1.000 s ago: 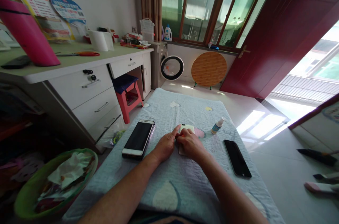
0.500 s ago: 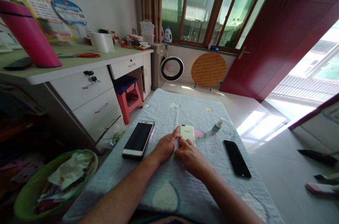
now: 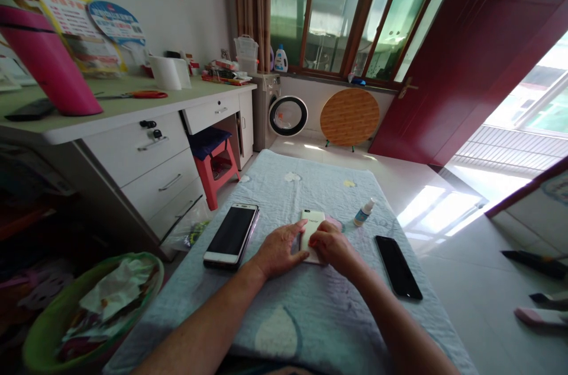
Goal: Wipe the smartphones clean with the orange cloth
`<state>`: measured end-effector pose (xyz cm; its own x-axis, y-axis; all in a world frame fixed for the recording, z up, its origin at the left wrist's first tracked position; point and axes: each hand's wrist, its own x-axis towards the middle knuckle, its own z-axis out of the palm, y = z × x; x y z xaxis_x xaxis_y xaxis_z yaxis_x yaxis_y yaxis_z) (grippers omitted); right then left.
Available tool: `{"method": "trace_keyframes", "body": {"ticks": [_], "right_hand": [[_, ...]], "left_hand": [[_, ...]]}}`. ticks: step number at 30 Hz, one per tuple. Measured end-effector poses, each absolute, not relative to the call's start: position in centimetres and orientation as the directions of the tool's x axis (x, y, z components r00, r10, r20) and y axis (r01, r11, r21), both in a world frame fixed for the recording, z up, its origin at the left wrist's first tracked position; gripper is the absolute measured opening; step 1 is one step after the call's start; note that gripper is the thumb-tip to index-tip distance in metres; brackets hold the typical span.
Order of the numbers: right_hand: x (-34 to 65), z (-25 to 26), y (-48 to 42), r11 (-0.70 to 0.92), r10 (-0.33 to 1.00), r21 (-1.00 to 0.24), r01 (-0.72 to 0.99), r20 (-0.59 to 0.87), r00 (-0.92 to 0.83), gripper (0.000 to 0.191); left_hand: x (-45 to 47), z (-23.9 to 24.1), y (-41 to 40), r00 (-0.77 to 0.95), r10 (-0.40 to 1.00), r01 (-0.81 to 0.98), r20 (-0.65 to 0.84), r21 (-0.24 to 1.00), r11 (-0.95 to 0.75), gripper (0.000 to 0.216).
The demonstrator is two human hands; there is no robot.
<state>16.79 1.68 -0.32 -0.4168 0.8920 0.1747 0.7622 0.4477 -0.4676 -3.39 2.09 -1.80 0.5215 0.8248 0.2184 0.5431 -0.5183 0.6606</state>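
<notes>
A white phone (image 3: 315, 219) lies back side up on the quilted cloth, between my hands. My left hand (image 3: 278, 249) rests at its left side, thumb spread from the fingers, which touch the phone's edge. Over the phone's right half is my right hand (image 3: 333, 245), its fingers curled and pinched together against the back. A small orange-red bit shows at those fingertips, too small to name. To the left lies a larger white-framed phone (image 3: 231, 234), screen up. A small spray bottle (image 3: 364, 213) and a black phone (image 3: 398, 267) lie to the right.
The pale blue quilted cloth (image 3: 275, 327) covers the surface before me. A green waste basket (image 3: 33, 333) stands at lower left, near a white drawer desk (image 3: 146, 165) and a red stool (image 3: 215, 177). A washing machine (image 3: 265, 112) and round wooden tabletop (image 3: 350, 116) are farther back.
My right hand has moved up and right, onto the phone's back. My left hand's pointing finger has drawn down and its thumb has spread, uncovering the phone's lower end.
</notes>
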Motion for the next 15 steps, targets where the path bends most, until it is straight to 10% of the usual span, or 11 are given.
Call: {"method": "trace_keyframes", "body": {"ticks": [15], "right_hand": [[15.0, -0.3, 8.2, 0.243, 0.969, -0.391, 0.888, 0.143, -0.203, 0.022]], "left_hand": [[-3.6, -2.5, 2.4, 0.520, 0.828, 0.511, 0.210, 0.700, -0.499, 0.084]]}}
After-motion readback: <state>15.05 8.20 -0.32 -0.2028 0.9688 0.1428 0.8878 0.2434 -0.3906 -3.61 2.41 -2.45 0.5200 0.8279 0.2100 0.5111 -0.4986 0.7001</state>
